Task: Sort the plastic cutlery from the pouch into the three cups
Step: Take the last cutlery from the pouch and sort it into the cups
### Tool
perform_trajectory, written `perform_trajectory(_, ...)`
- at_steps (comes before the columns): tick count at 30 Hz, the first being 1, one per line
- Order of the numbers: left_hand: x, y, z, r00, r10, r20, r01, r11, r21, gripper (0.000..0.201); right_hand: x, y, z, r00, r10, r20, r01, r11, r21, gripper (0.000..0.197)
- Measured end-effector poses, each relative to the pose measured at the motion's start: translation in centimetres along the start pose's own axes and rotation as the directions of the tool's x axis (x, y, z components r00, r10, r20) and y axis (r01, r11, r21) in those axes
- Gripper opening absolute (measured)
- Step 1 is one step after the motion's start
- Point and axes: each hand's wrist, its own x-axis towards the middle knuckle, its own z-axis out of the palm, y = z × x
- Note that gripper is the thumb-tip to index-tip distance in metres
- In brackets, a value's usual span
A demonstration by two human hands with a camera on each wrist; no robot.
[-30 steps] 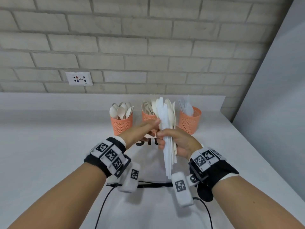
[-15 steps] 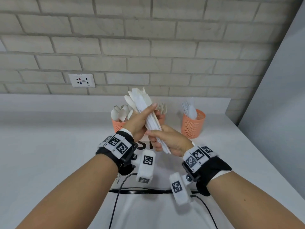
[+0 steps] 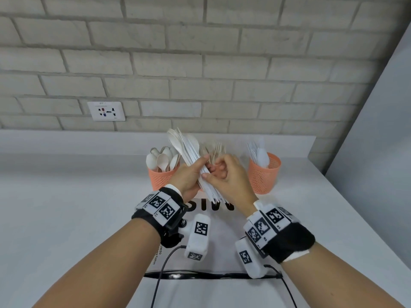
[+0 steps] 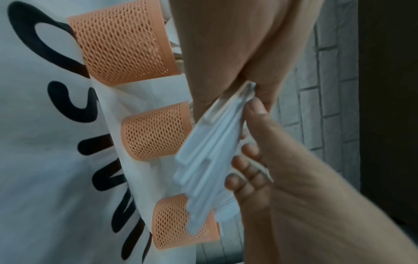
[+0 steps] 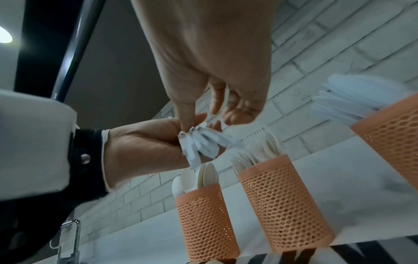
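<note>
Sorting a handful of cutlery above the three cups

The left hand is gripping the cutlery bundle over the spoon cup, while the right hand is pinching one handle; a loosening left grip could be spilling mixed pieces into wrong cups.

It looked like a kitchen: a white worktop ran along a pale brick wall with a socket, a chrome tap beside it.

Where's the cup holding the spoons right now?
In the head view, the spoon cup stands leftmost of three, beside the fork cup, just behind the left hand.
</note>
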Motion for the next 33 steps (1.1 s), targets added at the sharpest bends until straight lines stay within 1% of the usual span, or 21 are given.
perform_trajectory(1,0.0,-0.1,0.0,1.000,0.001,0.019,0.000,1.000,-0.012,0.018,0.0,-0.1,0.2,0.998,-0.056,-0.007,0.055,0.998,-0.016,0.030)
perform_trajectory(2,0.0,-0.3,0.0,0.999,0.001,0.041,0.001,0.999,-0.033,0.024,0.0,-0.3,0.4,0.997,-0.081,0.005,0.081,0.996,-0.041,0.025)
perform_trajectory(4,-0.1,-0.5,0.1,0.997,-0.012,0.073,0.017,0.998,-0.066,0.037,0.0,-0.3,0.6,0.996,-0.085,0.032,0.088,0.992,-0.089,0.017)
perform_trajectory(5,-0.2,-0.4,0.2,0.996,-0.020,0.091,0.027,0.997,-0.078,0.039,0.2,-0.1,0.7,0.996,-0.077,0.050,0.083,0.990,-0.111,0.017)
perform_trajectory(9,-0.3,-0.4,-0.1,0.994,-0.021,0.112,0.027,0.998,-0.053,0.036,0.5,0.1,0.7,0.993,-0.021,0.115,0.038,0.989,-0.146,0.027)
perform_trajectory(12,-0.4,-0.5,0.1,0.992,-0.014,0.124,0.020,0.999,-0.044,0.031,0.5,-0.1,0.5,0.992,0.001,0.127,0.017,0.990,-0.141,0.027)
perform_trajectory(16,-0.3,-0.5,0.1,0.994,-0.004,0.110,0.008,0.999,-0.040,0.035,0.4,-0.5,0.3,0.985,0.072,0.158,-0.067,0.997,-0.039,0.028)
perform_trajectory(18,-0.4,-0.4,0.1,0.994,-0.006,0.109,0.011,0.999,-0.042,0.032,0.3,-0.5,0.0,0.980,0.104,0.169,-0.110,0.994,0.025,0.028)
perform_trajectory(21,-0.5,-0.3,0.0,0.993,-0.005,0.119,0.011,0.998,-0.056,0.028,0.4,-0.3,-0.4,0.974,0.170,0.147,-0.182,0.981,0.074,0.027)
perform_trajectory(24,-0.3,-0.6,0.2,0.998,0.005,0.058,-0.003,1.000,-0.021,0.029,0.4,0.2,-0.5,0.964,0.215,0.156,-0.235,0.963,0.130,0.026)
perform_trajectory(26,-0.1,-0.8,0.5,1.000,-0.009,0.023,0.008,1.000,0.023,0.033,0.2,0.3,-0.3,0.962,0.225,0.157,-0.249,0.956,0.157,0.029)
perform_trajectory(28,0.0,-1.0,0.8,0.999,-0.029,0.014,0.028,0.998,0.049,0.034,-0.1,0.5,-0.1,0.968,0.206,0.144,-0.231,0.956,0.183,0.031)
perform_trajectory(31,0.2,-1.2,1.2,0.999,-0.034,-0.006,0.035,0.998,0.053,0.039,-0.4,0.9,-0.3,0.978,0.166,0.130,-0.191,0.958,0.212,0.029)
perform_trajectory(33,0.4,-1.4,1.4,0.998,-0.053,-0.017,0.053,0.998,0.044,0.038,-0.3,1.4,-0.7,0.972,0.188,0.143,-0.214,0.957,0.195,0.027)
